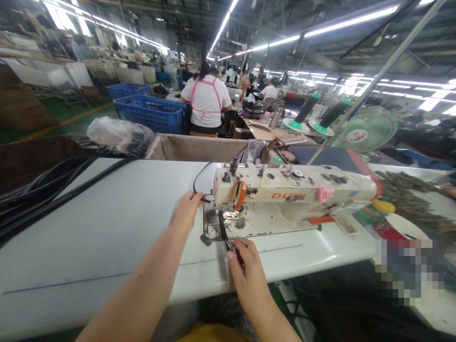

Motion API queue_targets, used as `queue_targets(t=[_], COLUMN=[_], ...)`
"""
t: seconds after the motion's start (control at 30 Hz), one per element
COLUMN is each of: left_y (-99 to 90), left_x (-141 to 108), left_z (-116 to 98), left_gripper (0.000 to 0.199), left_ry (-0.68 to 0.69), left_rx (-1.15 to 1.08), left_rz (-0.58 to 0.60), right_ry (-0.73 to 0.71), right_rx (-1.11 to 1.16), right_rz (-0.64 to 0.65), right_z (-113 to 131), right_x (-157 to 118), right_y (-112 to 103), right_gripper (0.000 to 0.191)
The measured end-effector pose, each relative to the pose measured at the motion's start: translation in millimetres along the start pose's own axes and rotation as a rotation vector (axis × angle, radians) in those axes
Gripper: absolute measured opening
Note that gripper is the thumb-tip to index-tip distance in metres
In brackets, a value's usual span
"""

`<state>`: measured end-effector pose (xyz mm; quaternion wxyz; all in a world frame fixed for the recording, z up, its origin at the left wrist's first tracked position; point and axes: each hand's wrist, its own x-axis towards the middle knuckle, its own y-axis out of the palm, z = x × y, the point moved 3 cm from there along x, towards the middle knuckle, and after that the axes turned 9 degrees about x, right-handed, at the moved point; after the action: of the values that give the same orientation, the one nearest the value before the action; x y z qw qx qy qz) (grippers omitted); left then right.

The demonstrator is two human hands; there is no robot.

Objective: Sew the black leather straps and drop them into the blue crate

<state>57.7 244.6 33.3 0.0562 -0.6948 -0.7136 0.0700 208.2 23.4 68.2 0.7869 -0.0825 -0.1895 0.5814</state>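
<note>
The long white tabletop (pixel 107 228) looked smooth and glossy. Toward its right end, the cream painted-metal sewing machine (pixel 270 185) had a satin finish, its flat bed (pixel 265 221) chipped and rough. Long black straps (pixel 35 209) across the tabletop's far left corner had a leathery sheen.

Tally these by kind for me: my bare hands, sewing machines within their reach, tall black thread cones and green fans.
Bare hands, left hand and right hand: 2
Sewing machine: 1
Tall black thread cones: 2
Green fan: 1
Total: 6
</note>
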Motion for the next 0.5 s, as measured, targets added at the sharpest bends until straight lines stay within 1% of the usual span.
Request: queue_targets(t=[0.1,0.17,0.23,0.3,0.4,0.5], left_y=[-14.1,-25.2,-36.6,-47.8,-63.2,-77.0], left_x=[-15,-27,-39,-52,-71,-89], left_z=[0,0,1,4,7,6], left_gripper=[0.038,0.041,0.04,0.038,0.036,0.036], left_ry=[-0.031,-0.041,-0.048,-0.055,-0.062,-0.036], left_rx=[-0.161,-0.22,-0.243,-0.237,-0.195,-0.128], left_rz=[-0.022,-0.024,-0.019,-0.014,-0.025,-0.053], right_ry=[0.031,0.111,0.22,0.327,0.476,0.549], right_rx=[0.068,0.152,0.282,0.424,0.61,0.711], right_rz=[0.078,0.156,0.24,0.301,0.319,0.323], right_z=[11,14,13,11,3,-3], right_x=[7,12,15,19,26,37], right_y=[6,14,26,39,57,72], right_gripper=[0.023,0.024,0.03,0.041,0.056,0.06])
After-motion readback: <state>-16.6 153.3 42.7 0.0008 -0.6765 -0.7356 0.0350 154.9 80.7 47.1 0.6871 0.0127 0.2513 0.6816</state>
